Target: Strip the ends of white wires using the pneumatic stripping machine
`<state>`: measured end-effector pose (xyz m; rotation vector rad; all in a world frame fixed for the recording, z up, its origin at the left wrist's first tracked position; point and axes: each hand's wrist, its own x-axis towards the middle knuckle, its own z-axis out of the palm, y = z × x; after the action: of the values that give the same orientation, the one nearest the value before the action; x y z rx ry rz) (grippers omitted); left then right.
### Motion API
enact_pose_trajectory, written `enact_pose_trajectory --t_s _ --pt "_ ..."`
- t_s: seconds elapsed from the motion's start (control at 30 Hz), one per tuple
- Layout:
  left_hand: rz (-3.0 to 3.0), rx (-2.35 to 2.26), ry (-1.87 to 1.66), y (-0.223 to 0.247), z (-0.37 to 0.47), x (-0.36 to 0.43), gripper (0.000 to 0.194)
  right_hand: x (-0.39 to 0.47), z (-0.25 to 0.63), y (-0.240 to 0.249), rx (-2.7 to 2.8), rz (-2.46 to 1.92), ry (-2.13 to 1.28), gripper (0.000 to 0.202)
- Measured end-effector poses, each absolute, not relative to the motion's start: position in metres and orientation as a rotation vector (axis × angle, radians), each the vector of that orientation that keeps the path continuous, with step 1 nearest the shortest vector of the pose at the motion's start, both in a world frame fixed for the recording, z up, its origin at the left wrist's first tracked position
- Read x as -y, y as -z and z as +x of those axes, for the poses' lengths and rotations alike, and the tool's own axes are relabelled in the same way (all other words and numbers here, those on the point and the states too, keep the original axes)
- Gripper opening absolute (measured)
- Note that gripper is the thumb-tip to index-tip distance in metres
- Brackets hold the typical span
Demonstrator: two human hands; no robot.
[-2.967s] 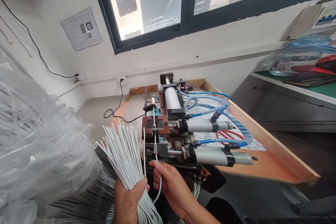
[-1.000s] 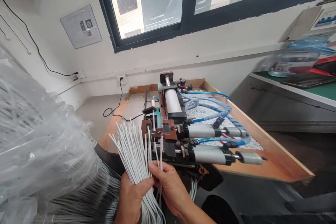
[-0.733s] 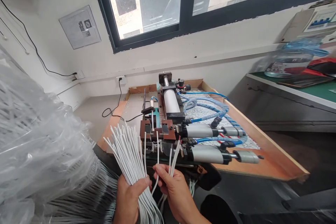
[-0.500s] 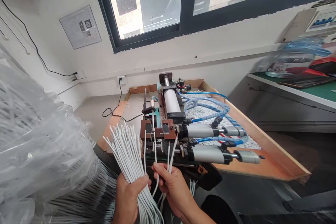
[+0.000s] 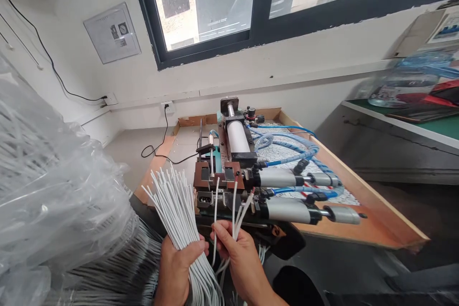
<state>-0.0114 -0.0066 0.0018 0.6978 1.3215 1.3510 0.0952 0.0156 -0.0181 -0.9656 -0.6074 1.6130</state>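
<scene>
A thick bundle of white cables (image 5: 175,210) is wrapped in my left hand (image 5: 179,260), their cut ends fanning upward. My right hand (image 5: 238,256), just beside it, pinches a single white cable (image 5: 215,205) between thumb and fingertips. Several more cables (image 5: 244,213) stand up out of the same hand, some showing reddish tips. Directly beyond both hands is a pneumatic machine (image 5: 234,141) with brown clamp blocks (image 5: 202,174). The pinched cable's end lies in front of the gap between those blocks; I cannot tell whether it touches them.
Silver air cylinders (image 5: 287,209) stick out to the right, with blue hoses (image 5: 287,160) behind. A wooden-edged tray (image 5: 387,232) surrounds the machine. Plastic-wrapped cables (image 5: 60,191) are piled at left. A green-topped shelf (image 5: 423,119) at right carries a plastic jug (image 5: 403,86).
The cable that reached into the machine has come out and now stands with a reddish tip among those in my right hand. The cable beside my left thumb has passed to my right fingertips.
</scene>
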Motion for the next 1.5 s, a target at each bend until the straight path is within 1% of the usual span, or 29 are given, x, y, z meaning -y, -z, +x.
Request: enact_pose_trajectory --t_s 0.1,0.23,0.37,0.43,0.53,0.6,0.7,0.77,0.93,1.17,1.33,1.5 --pt "0.673 -1.327 -1.359 -0.002 -0.011 0.005 0.012 -0.018 0.099 0.020 0.563 -0.998 -1.604 0.026" --pt "0.693 -1.350 -1.352 -0.003 -0.009 0.003 0.009 -0.022 0.101 0.020 0.545 -1.002 -1.633 0.028" --pt "0.668 -1.395 -1.359 -0.006 -0.007 0.002 0.012 -0.024 0.100 0.020 0.546 -0.975 -1.673 0.027" --pt "0.697 -1.388 -1.370 -0.009 -0.006 0.002 0.013 -0.023 0.098 0.019 0.582 -0.928 -1.736 0.024" --pt "0.812 -1.322 -1.344 -0.012 -0.004 0.003 0.008 -0.021 0.095 0.017 0.716 -0.858 -1.817 0.025" --pt "0.849 -1.299 -1.327 -0.011 -0.004 0.003 0.008 -0.018 0.093 0.018 0.744 -0.872 -1.784 0.026" --pt "0.829 -1.322 -1.351 -0.006 -0.006 0.004 0.013 -0.015 0.092 0.019 0.663 -0.947 -1.695 0.027" --pt "0.811 -1.327 -1.355 -0.003 -0.007 0.004 0.013 -0.015 0.093 0.020 0.600 -0.986 -1.653 0.027" --pt "0.697 -1.345 -1.359 -0.006 -0.008 0.002 0.013 -0.020 0.096 0.023 0.497 -0.987 -1.626 0.027" --pt "0.702 -1.330 -1.369 -0.003 -0.011 0.000 0.013 -0.029 0.098 0.020 0.460 -0.976 -1.701 0.026" --pt "0.826 -1.311 -1.332 -0.002 -0.010 0.002 0.011 -0.026 0.093 0.016 0.627 -0.813 -1.881 0.024" --pt "0.872 -1.202 -1.297 -0.003 -0.009 0.005 0.012 -0.017 0.093 0.018 0.674 -0.902 -1.714 0.024"
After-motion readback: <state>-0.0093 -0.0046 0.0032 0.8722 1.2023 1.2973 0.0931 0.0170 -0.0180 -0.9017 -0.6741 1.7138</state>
